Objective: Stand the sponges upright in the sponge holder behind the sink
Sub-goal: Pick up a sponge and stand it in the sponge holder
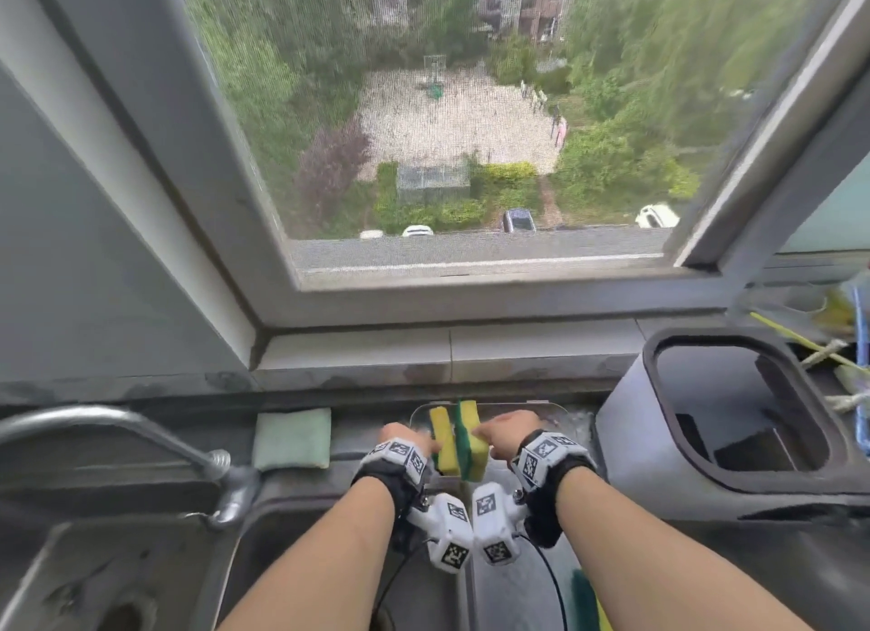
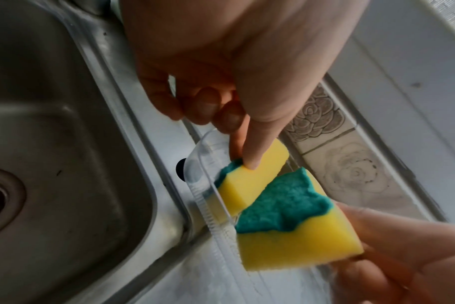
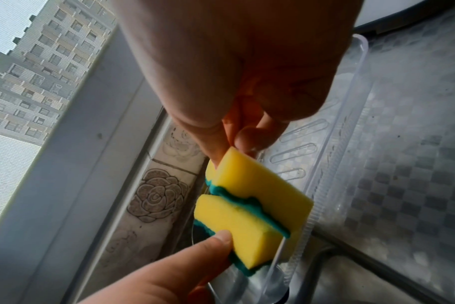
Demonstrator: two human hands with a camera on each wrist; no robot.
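Note:
Two yellow sponges with green scouring sides stand on edge, side by side, in the clear plastic holder (image 1: pixel 541 407) behind the sink. My left hand (image 1: pixel 407 435) pinches the left sponge (image 1: pixel 443 442) between thumb and forefinger; the left wrist view shows that sponge (image 2: pixel 252 181) at the holder's end wall (image 2: pixel 203 197). My right hand (image 1: pixel 501 435) pinches the right sponge (image 1: pixel 471 447) by its far end. In the right wrist view the right hand (image 3: pixel 229 152) holds the upper sponge (image 3: pixel 260 185), and the left sponge (image 3: pixel 237 226) lies against it. The rest of the holder (image 3: pixel 338 144) holds nothing.
A folded pale green cloth (image 1: pixel 292 437) lies left of the holder. The tap (image 1: pixel 141 433) arches over the steel sink (image 1: pixel 117 574). A large grey bin (image 1: pixel 734 404) stands right of the holder. The window sill (image 1: pixel 447 343) runs close behind. Another yellow-green sponge (image 1: pixel 584 597) shows at the bottom edge.

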